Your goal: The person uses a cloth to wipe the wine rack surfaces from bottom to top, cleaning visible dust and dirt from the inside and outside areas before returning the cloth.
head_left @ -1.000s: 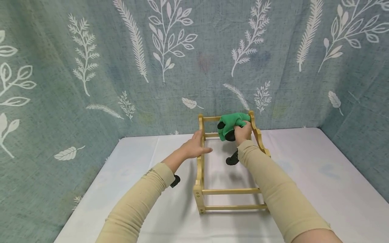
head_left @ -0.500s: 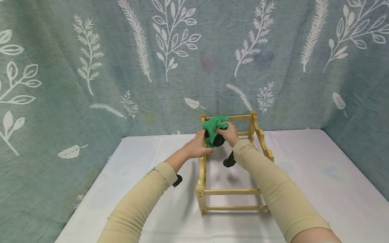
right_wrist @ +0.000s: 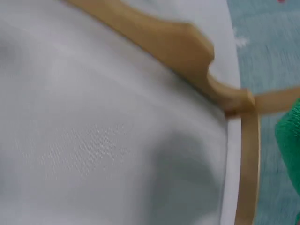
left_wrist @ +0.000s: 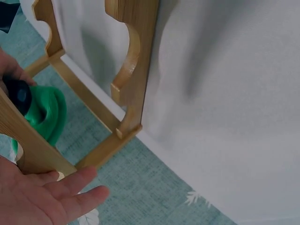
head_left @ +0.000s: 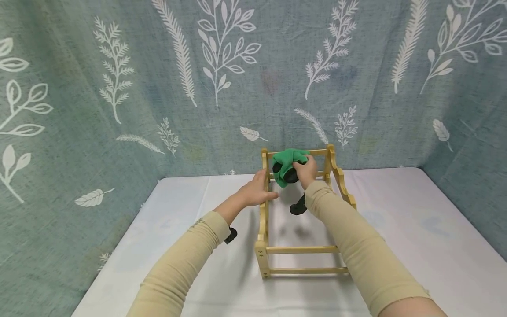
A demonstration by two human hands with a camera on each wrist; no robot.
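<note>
My right hand [head_left: 307, 171] pinches a bunched green cloth [head_left: 290, 158] with black round patches. It holds the cloth at the far end of a light wooden rack [head_left: 303, 250], over the far crossbars. Green fabric [right_wrist: 290, 140] shows at the edge of the right wrist view; that hand is out of sight there. My left hand [head_left: 253, 191] rests against the rack's left side panel, its thumb stuck out over the inside. In the left wrist view the left hand's fingers [left_wrist: 70, 192] are extended beside the panel.
The rack stands on a white-covered table [head_left: 190, 255], with scalloped side panels and crossbars at both ends. Close behind it hangs a grey-green curtain [head_left: 245, 79] with white leaf prints. Dark wrist cameras, one a black piece [head_left: 299, 206], show under each forearm.
My right hand has carried the green cloth from the right end of the far crossbars to the left panel, then slightly back right. The left hand stays at the left panel.
</note>
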